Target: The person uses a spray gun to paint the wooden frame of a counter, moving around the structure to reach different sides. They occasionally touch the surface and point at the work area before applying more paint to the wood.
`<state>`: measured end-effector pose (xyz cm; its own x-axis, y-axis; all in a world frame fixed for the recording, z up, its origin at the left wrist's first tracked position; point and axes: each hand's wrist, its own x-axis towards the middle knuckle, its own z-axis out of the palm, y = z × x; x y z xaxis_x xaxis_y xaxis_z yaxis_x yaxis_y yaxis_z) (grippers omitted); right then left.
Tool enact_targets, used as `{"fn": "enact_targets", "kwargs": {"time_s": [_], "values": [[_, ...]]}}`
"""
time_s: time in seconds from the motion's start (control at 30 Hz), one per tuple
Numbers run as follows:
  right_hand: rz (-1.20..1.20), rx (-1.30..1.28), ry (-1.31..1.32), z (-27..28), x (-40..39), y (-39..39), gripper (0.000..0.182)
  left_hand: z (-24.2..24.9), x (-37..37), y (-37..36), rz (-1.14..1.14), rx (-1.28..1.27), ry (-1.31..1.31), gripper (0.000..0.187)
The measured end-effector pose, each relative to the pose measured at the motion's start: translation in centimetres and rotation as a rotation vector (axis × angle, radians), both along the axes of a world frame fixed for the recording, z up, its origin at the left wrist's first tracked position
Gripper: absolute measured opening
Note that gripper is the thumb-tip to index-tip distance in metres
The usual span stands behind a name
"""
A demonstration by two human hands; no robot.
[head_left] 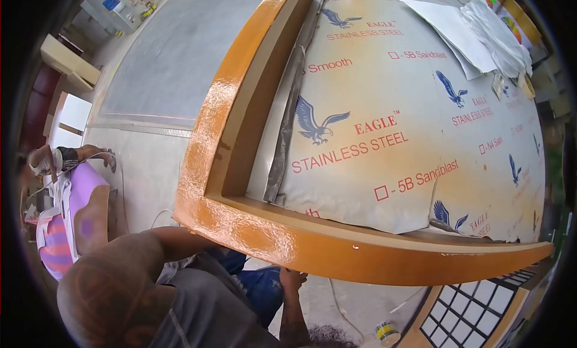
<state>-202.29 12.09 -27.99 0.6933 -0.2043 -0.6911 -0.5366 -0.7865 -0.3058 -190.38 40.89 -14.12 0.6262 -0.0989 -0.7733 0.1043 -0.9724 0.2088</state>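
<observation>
A glossy orange-brown frame [240, 228] curves around a panel covered in printed protective film [360, 107]. My left arm reaches beneath the frame's lower left corner, and the left hand is hidden there. Just below the frame's lower edge, my right hand [291, 279] has its fingers curled; what they hold, if anything, is too small to tell. Blue jeans show behind this hand.
A co-worker [45, 161] is at the far left, beside a purple sheet [89, 195]. White papers [451, 35] and a crumpled white cloth [496, 38] lie on the film. A tape roll [387, 333] and black-grid panel [469, 309] are below.
</observation>
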Motion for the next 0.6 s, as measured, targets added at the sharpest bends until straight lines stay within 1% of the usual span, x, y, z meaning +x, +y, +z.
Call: {"fn": "enact_targets", "kwargs": {"time_s": [0.03,0.13,0.17,0.4,0.5,0.57,0.6], "values": [[-0.003,-0.007,0.008,0.9,1.0,0.2,0.071,0.0,0.1,-0.3,-0.006,0.006,-0.008,0.075],[-0.015,0.126,0.141,7.1,5.7,0.5,0.073,-0.5,-0.1,-1.0,-0.012,0.035,-0.040,0.077],[-0.022,0.154,0.165,7.3,6.0,0.4,0.074,-0.6,-0.1,-1.2,-0.012,0.042,-0.045,0.078],[-0.017,0.190,0.184,5.0,5.6,-0.2,0.077,-2.2,-0.7,-2.2,0.016,0.070,-0.089,0.083],[-0.010,0.220,0.212,5.1,6.0,-0.3,0.078,-2.6,-1.5,-2.5,0.034,0.081,-0.110,0.086],[-0.012,0.211,0.224,3.9,5.7,-0.1,0.079,-3.2,-1.9,-2.7,0.040,0.090,-0.125,0.087],[-0.011,0.161,0.171,3.2,4.9,-0.3,0.081,-3.5,-1.8,-2.7,0.045,0.098,-0.138,0.088]]}}
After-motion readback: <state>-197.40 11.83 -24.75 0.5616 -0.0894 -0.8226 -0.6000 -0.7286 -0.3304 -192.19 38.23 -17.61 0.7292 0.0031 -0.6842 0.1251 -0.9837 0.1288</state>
